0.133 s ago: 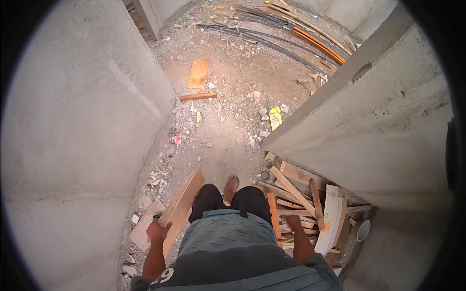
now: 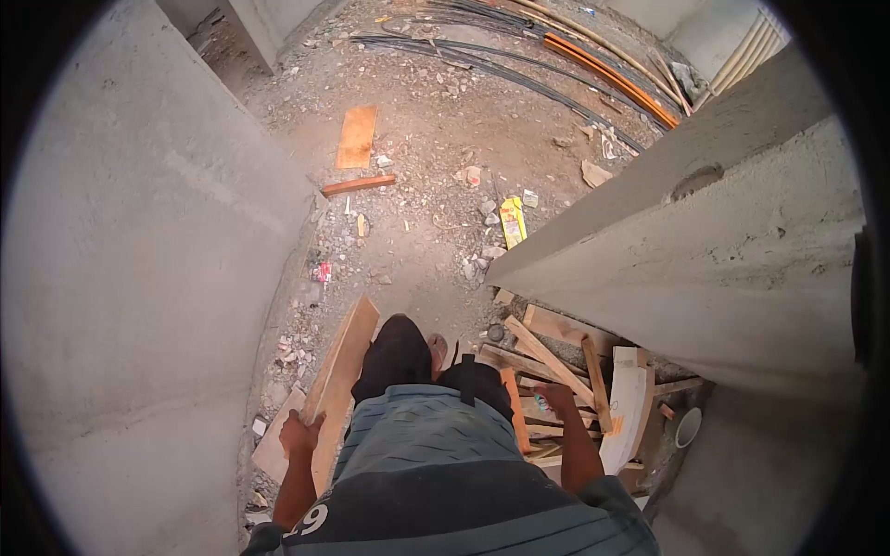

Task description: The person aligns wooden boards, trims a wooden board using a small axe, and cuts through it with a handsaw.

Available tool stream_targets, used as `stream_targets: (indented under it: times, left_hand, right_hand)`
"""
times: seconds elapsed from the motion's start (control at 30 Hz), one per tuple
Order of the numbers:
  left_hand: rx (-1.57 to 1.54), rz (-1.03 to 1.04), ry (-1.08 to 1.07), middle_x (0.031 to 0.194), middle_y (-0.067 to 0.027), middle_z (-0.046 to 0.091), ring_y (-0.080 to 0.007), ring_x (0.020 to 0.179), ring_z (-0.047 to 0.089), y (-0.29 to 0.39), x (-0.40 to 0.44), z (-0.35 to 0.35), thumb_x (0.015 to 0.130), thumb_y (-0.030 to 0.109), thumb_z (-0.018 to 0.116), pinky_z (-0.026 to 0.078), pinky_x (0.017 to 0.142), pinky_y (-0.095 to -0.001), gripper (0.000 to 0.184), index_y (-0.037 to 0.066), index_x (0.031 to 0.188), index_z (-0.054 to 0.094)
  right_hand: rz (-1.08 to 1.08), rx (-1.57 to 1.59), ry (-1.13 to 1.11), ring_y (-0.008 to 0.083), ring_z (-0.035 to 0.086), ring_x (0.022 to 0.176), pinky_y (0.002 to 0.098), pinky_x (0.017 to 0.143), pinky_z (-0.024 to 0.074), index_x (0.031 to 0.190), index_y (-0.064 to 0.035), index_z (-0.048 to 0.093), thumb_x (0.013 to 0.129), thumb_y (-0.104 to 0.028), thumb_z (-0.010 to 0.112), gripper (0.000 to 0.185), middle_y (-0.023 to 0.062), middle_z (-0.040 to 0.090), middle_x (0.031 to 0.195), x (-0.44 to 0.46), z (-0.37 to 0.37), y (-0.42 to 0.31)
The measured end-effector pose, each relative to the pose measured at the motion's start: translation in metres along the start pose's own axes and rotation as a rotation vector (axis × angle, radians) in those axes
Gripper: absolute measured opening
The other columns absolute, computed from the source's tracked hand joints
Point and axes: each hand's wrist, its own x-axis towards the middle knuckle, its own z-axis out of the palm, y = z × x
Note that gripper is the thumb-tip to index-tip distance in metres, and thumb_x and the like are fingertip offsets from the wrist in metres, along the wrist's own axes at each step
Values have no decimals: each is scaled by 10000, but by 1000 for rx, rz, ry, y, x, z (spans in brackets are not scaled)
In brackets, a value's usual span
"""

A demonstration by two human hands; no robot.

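Note:
My left hand is closed on the edge of a long wooden board, which slants alongside my left leg. Just outside that hand shows a second, paler flat piece of wood; whether the hand grips it too I cannot tell. My right hand hangs by my right side with curled fingers around a small object with bluish and white colouring, too small to name. Beneath and beside this hand lies a pile of wooden offcuts.
Concrete walls stand to the left and right. Rubble covers the ground, with a plywood piece, a reddish wood strip and a yellow packet. Dark pipes lie farther off. A white round thing sits at right.
The view has shifted, and ground things sit slightly farther left in it. My left knee has come forward, and the board has swung forward a little. Both hands keep their grip.

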Motion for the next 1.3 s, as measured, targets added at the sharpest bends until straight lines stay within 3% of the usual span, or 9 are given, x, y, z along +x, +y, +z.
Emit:
stream_targets:
  times: [0.07,0.27,0.33,0.57,0.77,1.13,1.2,1.27,1.3]
  left_hand:
    - [-52,36,36,1069,-253,737,-412,1023,719,77,53,-22,733,670,801,563,909,-502,824,-2,1181,637]
    - [63,161,33,1084,-262,733,-424,1048,709,227,201,-112,726,648,807,555,920,-514,839,-17,1209,635]
    - [69,238,70,1088,-264,731,-428,1056,707,280,270,-132,724,637,810,553,926,-516,840,-26,1210,638]
    - [273,505,144,1115,-281,722,-444,1052,706,536,436,-296,723,606,834,566,922,-504,832,-43,1204,636]
    - [344,804,246,1075,-271,728,-446,1020,710,743,477,-390,717,551,866,568,900,-516,759,-31,1148,636]
    - [342,1158,252,1001,-257,733,-423,969,721,869,437,-358,648,566,889,569,855,-515,739,-15,1053,676]
    - [493,1200,203,1024,-229,743,-387,990,730,880,438,-352,644,631,865,575,865,-488,797,-8,1089,696]
    - [656,1262,155,1042,-199,750,-362,1004,734,895,433,-347,649,678,835,580,875,-458,822,4,1103,710]
    - [732,1289,128,1050,-192,752,-356,1008,735,897,432,-347,647,694,825,579,878,-450,825,11,1098,719]
  right_hand:
    - [-148,-2,37,134,579,585,348,525,467,1022,9,804,761,-305,892,418,49,665,721,36,-30,-63]
    - [-56,-38,172,121,607,612,327,570,498,1044,-17,808,782,-377,866,449,30,698,747,60,-28,-107]
    - [-108,-52,322,121,625,631,329,609,519,1045,-72,818,776,-432,857,452,22,712,757,99,-6,-64]
    - [402,230,188,146,585,521,346,520,500,872,-80,785,759,-566,824,501,34,633,627,41,74,-222]
    - [467,615,373,109,590,559,310,527,493,875,-67,815,711,-570,870,533,20,684,692,13,120,-300]
    - [347,961,523,162,588,566,334,528,497,1010,-111,819,798,-585,787,519,58,654,691,17,217,-338]
    - [351,1044,586,115,564,558,310,508,441,1018,-75,817,811,-422,852,406,14,673,700,15,236,-344]
    - [-93,247,903,289,652,659,533,653,473,894,-121,760,972,-564,622,470,171,700,765,28,278,-333]
    - [-59,366,884,254,667,671,474,662,504,932,-119,781,918,-557,677,451,146,716,772,52,313,-316]
